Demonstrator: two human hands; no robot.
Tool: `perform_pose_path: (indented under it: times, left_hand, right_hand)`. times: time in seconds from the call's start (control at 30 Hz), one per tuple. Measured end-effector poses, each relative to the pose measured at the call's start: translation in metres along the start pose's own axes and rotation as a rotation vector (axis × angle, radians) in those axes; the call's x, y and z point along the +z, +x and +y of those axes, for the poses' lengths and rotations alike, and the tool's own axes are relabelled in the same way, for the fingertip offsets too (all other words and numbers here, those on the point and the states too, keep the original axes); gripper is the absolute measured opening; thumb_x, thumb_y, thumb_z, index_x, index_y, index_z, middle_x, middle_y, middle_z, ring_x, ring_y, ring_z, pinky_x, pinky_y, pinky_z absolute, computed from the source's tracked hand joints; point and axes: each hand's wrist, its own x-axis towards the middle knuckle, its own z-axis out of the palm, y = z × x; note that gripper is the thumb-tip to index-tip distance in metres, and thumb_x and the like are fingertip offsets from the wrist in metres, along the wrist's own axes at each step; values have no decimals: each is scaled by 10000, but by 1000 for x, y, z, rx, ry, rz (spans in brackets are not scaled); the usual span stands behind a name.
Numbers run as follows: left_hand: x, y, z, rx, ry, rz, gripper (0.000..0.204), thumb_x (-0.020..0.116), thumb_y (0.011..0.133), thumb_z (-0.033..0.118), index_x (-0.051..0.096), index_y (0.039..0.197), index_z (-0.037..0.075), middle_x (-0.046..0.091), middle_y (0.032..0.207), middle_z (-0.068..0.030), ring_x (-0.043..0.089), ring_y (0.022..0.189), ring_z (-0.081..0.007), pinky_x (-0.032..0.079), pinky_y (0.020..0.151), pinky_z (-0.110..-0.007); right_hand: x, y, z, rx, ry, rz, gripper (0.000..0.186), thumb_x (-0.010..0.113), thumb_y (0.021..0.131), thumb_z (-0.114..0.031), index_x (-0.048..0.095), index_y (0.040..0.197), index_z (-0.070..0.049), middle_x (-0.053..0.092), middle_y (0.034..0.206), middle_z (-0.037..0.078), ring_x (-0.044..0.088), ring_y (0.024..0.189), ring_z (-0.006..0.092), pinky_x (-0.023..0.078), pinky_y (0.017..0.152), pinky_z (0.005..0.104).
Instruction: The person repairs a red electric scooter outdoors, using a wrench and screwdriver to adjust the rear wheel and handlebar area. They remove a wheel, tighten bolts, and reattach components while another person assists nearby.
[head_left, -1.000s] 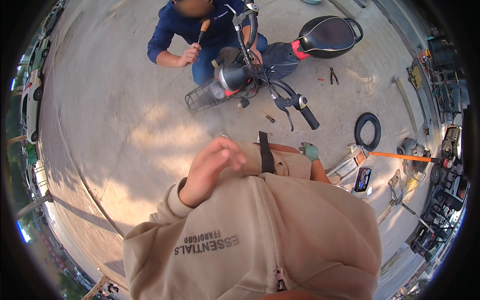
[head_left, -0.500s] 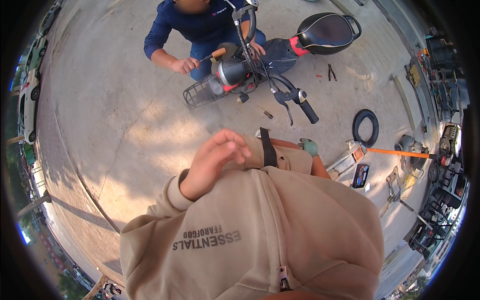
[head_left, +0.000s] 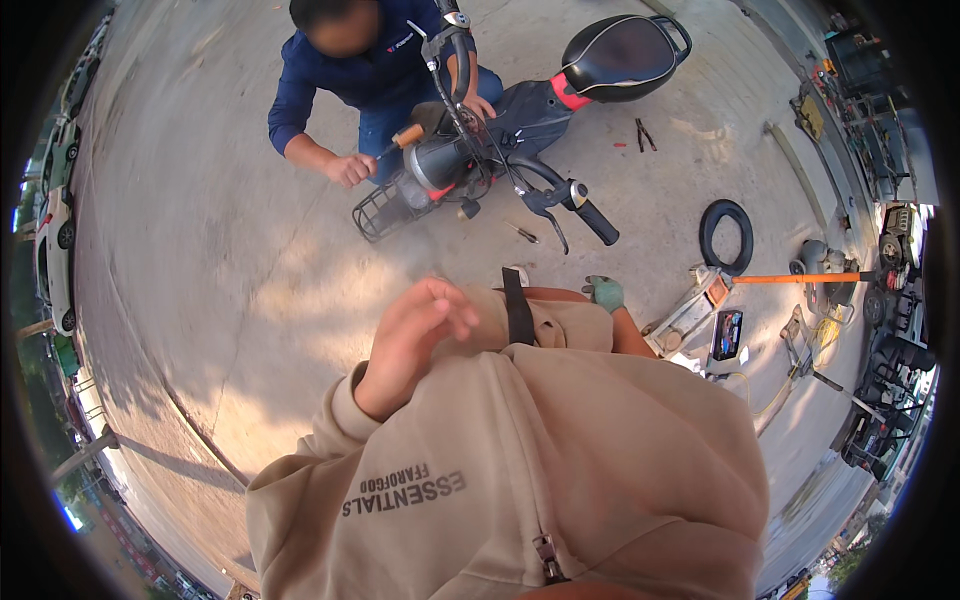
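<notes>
My left hand (head_left: 415, 340) is raised in front of my beige hoodie, fingers loosely bent and a little blurred, with nothing visible in it. Beyond a beige fold with a black strap (head_left: 517, 308), a green-gloved hand (head_left: 604, 292) on a bare forearm appears to be my right; how its fingers are set does not show. Ahead stands a small black and red motorbike (head_left: 470, 150) with a front rack (head_left: 385, 205). A person in dark blue (head_left: 340, 70) kneels behind it, one hand (head_left: 350, 170) gripping the thin shaft of an orange-brown, handle-shaped piece (head_left: 408, 135).
On the concrete lie a thin tool (head_left: 522, 232), pliers (head_left: 645, 135) and a black tyre (head_left: 726, 204). To the right are a floor jack (head_left: 690, 310) with an orange bar (head_left: 800, 279) and a dark box (head_left: 727, 335). Parked cars (head_left: 58, 255) line the far left.
The view has shifted, moving the motorbike and floor items left in the picture. My left hand stays raised with its fingers slightly moved. The kneeling person's head shows more fully.
</notes>
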Motion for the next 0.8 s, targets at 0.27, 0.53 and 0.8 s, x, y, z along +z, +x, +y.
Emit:
perform_pose_path:
  times: [0.27,0.53,0.8]
  left_hand:
    - [9,5,-6,-23,11,43,224,524,1012,218,571,1111,23,660,1013,-96,578,890,-140,467,845,-295]
    - [22,15,-12,-58,10,16,183,513,1014,194,573,1091,40,654,1013,-77,571,893,-125,459,849,-280]
    - [39,13,-19,-31,20,54,205,493,1020,206,578,1083,30,647,1004,-103,577,888,-140,468,834,-289]
  right_hand:
    - [-9,1,19,52,46,18,367,560,939,-230,647,1178,34,701,876,160,559,504,194,474,473,340]
    - [-27,3,23,-78,-138,-79,365,567,934,-236,659,1185,12,734,938,175,611,598,199,500,526,341]
    - [-38,2,13,16,-66,-62,362,580,931,-231,659,1177,22,727,936,174,615,600,212,514,534,350]
